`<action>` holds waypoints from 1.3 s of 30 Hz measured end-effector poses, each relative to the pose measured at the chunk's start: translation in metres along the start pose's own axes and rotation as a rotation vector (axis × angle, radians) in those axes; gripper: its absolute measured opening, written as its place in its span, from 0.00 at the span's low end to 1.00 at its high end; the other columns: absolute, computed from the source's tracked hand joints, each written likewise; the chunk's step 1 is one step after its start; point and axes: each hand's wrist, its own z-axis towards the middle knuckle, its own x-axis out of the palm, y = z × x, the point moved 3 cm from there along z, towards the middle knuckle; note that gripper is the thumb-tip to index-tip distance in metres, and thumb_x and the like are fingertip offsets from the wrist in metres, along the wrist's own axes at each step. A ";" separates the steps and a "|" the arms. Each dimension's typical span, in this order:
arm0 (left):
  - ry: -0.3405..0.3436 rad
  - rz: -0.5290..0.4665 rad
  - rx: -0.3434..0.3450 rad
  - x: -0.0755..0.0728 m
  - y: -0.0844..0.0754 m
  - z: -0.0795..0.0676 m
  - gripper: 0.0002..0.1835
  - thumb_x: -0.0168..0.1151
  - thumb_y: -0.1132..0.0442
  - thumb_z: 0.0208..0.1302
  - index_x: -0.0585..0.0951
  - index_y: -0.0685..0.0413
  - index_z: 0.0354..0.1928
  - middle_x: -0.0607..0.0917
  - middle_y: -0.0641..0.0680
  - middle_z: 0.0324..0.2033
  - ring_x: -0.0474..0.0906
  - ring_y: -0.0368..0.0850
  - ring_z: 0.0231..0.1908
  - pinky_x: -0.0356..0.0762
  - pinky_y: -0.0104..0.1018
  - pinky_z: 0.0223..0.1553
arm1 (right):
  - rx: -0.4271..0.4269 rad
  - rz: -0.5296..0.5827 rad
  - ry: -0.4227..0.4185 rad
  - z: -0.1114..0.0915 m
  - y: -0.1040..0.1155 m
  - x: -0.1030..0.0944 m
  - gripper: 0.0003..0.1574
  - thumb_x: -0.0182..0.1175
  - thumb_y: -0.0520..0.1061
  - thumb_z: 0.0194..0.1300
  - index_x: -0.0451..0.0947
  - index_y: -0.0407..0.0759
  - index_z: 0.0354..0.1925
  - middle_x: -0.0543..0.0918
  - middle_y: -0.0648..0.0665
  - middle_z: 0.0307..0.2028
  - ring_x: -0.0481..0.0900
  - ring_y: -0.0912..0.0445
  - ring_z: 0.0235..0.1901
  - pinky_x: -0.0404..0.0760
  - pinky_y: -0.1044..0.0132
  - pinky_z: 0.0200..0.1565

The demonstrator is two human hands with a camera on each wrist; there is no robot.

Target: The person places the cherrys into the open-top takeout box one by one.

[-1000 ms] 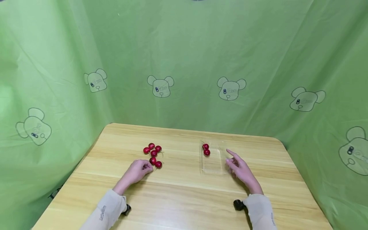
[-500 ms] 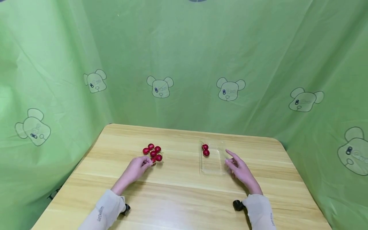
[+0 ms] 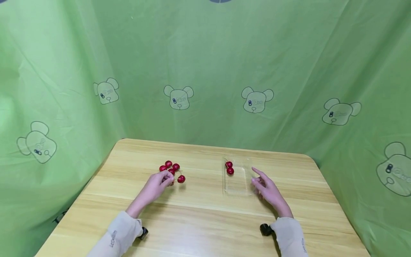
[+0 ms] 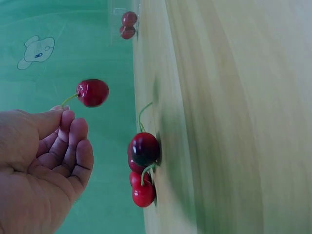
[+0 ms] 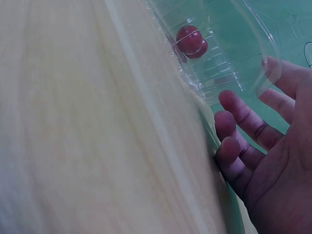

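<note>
A red cherry (image 4: 92,93) hangs above the table in the left wrist view, its thin green stem pinched between thumb and finger of my left hand (image 3: 158,185). Several more cherries (image 3: 168,164) lie on the wood just beyond that hand; part of the group is hidden behind my fingers. My right hand (image 3: 269,190) is beside a clear plastic box (image 3: 238,192), its fingers loosely spread and its fingertips right at the near wall. Inside the box, toward its far left, two cherries (image 5: 189,40) sit against each other.
Everything stands on a light wooden table (image 3: 199,221) with rounded far corners. A green curtain (image 3: 212,71) printed with bear heads surrounds it at the back and sides. Black wrist cameras (image 3: 266,229) sit at both sleeves.
My left hand has taken a cherry by its stem and lifted it, moving slightly away from me and to the right. My right hand and the box have stayed in place.
</note>
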 end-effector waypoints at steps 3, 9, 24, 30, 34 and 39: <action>0.009 -0.052 0.012 0.001 -0.006 0.002 0.04 0.61 0.64 0.74 0.83 0.56 0.41 0.88 0.56 0.36 0.84 0.47 0.37 0.83 0.33 0.43 | 0.004 -0.002 -0.002 0.000 0.000 0.000 0.39 0.55 0.48 0.80 0.55 0.48 0.81 0.79 0.28 0.48 0.77 0.54 0.27 0.79 0.62 0.23; 0.013 -0.095 0.064 0.002 -0.012 0.004 0.04 0.61 0.64 0.75 0.82 0.57 0.41 0.86 0.59 0.32 0.82 0.50 0.34 0.80 0.30 0.38 | 0.025 -0.007 0.003 0.001 0.000 0.000 0.38 0.54 0.46 0.81 0.54 0.47 0.81 0.79 0.27 0.49 0.77 0.53 0.28 0.80 0.61 0.23; -0.021 -0.122 0.119 0.008 -0.022 0.012 0.03 0.61 0.67 0.74 0.83 0.56 0.41 0.86 0.53 0.31 0.81 0.39 0.32 0.82 0.30 0.36 | 0.010 0.040 0.033 -0.012 0.034 -0.001 0.39 0.56 0.43 0.79 0.54 0.39 0.80 0.77 0.23 0.47 0.77 0.49 0.27 0.80 0.60 0.23; -0.016 -0.130 0.125 0.016 -0.028 0.017 0.04 0.60 0.66 0.75 0.83 0.57 0.42 0.88 0.54 0.32 0.82 0.38 0.33 0.83 0.31 0.40 | 0.024 0.016 0.031 -0.013 0.035 -0.001 0.38 0.56 0.43 0.79 0.56 0.40 0.80 0.78 0.23 0.47 0.78 0.50 0.28 0.81 0.59 0.24; -0.008 -0.136 0.118 0.021 -0.031 0.023 0.03 0.61 0.65 0.74 0.83 0.56 0.42 0.86 0.49 0.30 0.81 0.38 0.33 0.82 0.31 0.39 | 0.024 0.015 0.025 -0.007 0.023 -0.001 0.38 0.55 0.43 0.80 0.56 0.41 0.80 0.77 0.23 0.47 0.77 0.49 0.27 0.80 0.59 0.23; 0.007 -0.155 0.133 0.027 -0.036 0.028 0.04 0.60 0.66 0.75 0.83 0.57 0.42 0.86 0.48 0.30 0.81 0.39 0.33 0.82 0.30 0.39 | 0.019 0.002 0.007 0.000 0.003 0.000 0.38 0.54 0.46 0.80 0.54 0.45 0.81 0.79 0.26 0.47 0.76 0.52 0.26 0.79 0.61 0.22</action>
